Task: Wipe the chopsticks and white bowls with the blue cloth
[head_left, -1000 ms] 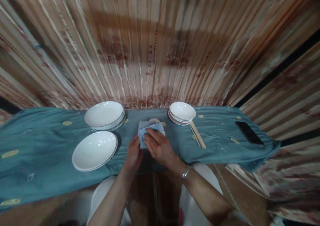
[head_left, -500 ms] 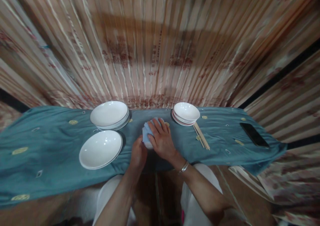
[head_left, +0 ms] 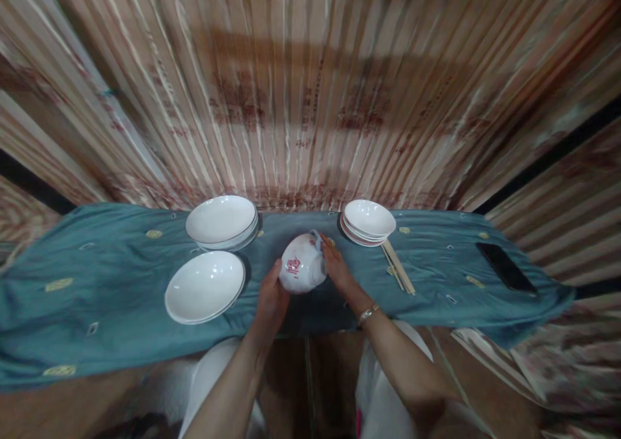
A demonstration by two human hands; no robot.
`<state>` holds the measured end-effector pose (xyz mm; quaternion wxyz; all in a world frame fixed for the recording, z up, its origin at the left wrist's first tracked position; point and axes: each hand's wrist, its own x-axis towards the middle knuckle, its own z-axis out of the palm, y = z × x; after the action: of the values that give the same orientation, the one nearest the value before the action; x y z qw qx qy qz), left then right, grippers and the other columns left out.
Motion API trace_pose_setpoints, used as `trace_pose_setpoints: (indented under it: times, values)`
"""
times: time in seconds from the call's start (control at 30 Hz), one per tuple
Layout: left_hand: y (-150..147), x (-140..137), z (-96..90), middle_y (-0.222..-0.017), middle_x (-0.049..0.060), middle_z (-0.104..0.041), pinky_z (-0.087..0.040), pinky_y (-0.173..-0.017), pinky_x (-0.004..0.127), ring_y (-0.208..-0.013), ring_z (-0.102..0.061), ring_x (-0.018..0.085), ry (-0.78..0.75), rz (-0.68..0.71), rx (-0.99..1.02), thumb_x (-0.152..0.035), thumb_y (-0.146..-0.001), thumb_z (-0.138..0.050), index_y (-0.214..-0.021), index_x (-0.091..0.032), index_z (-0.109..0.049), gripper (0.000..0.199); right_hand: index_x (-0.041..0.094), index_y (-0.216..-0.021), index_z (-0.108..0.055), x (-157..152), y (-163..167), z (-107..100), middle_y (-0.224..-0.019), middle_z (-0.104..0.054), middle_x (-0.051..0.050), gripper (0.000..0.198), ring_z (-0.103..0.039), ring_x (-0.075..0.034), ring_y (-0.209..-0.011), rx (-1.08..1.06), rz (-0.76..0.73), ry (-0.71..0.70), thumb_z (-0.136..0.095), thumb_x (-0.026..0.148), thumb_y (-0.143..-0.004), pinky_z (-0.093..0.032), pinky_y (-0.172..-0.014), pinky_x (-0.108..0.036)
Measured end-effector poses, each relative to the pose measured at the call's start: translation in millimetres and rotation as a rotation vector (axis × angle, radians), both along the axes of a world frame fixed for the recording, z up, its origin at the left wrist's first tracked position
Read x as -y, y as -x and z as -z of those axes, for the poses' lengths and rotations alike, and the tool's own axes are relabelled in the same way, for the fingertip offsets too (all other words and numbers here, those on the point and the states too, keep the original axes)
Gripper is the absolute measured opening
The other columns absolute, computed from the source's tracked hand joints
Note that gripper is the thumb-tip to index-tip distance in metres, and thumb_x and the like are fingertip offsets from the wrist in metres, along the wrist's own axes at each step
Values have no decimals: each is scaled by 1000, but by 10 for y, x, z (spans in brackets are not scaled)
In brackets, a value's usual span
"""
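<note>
A white bowl (head_left: pixel 299 272) with red printing on its outer side is held up, tipped so its outside faces me. My left hand (head_left: pixel 272 297) grips the bowl's left edge, thumb near the top. On the other side, my right hand (head_left: pixel 336 266) presses a light blue cloth (head_left: pixel 317 237) to the bowl's right side. Only a strip of cloth shows; the rest is hidden behind the bowl and fingers. Back right of my hands is a stack of small white bowls (head_left: pixel 369 218), with wooden chopsticks (head_left: pixel 398 267) lying just in front of it.
To the left sit a stack of white plates (head_left: pixel 220 219) and, nearer me, shallow white dishes (head_left: pixel 204 287). A black phone (head_left: pixel 505 267) lies at the right end. The table wears a teal cloth (head_left: pixel 121 277); a patterned curtain (head_left: pixel 301 90) hangs behind.
The bowl has been turned, so its printed outer side shows where cloth and fingers covered it before. My right hand has shifted from on top to the right side. The view has moved slightly.
</note>
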<state>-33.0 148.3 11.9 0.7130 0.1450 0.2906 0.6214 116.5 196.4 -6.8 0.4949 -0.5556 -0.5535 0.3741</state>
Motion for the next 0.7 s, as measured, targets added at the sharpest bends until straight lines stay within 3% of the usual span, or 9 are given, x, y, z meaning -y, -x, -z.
trace_pose_setpoints:
  times: [0.1, 0.17, 0.37, 0.5, 0.7]
  values:
    - [-5, 17, -21, -102, 12, -75, -42, -107, 42, -120, -59, 29, 4, -15, -33, -38, -77, -71, -105, -9, -70, 40, 17, -128, -61, -18, -16, 69, -135, -59, -10, 62, -48, -25, -132, -152, 59, 131, -42, 60, -87, -30, -116, -43]
    - [-17, 19, -9, -99, 13, -75, -42, -107, 42, -119, -59, 30, -12, -1, -51, -39, -75, -73, -100, -8, -71, 40, 18, -127, -62, -18, -27, 79, -135, -60, -10, 63, -48, -26, -132, -196, 91, 135, -44, 61, -85, -30, -116, -45]
    - [-46, 10, 57, -100, 14, -75, -43, -103, 44, -115, -61, 32, -91, 48, -62, -41, -72, -75, -97, -8, -72, 42, 19, -121, -65, -27, -73, -31, -126, -65, -10, 55, -54, -25, -124, -122, 59, -84, -41, 56, -87, -34, -113, -45]
    - [-62, 16, 95, -100, 14, -75, -44, -102, 43, -112, -63, 31, -102, 68, -96, -40, -72, -74, -97, -8, -72, 40, 19, -127, -59, 46, -49, -136, -128, -63, -10, 50, -55, -24, -123, -10, 19, -177, -37, 47, -93, -37, -111, -44]
    - [-101, -3, 158, -104, 10, -74, -47, -98, 43, -113, -63, 29, -129, 46, -118, -38, -76, -70, -105, -17, -72, 36, 16, -141, -44, 292, 21, -335, -145, -47, -14, 49, -39, -23, -138, 401, -69, -384, -30, 35, -98, -30, -116, -46]
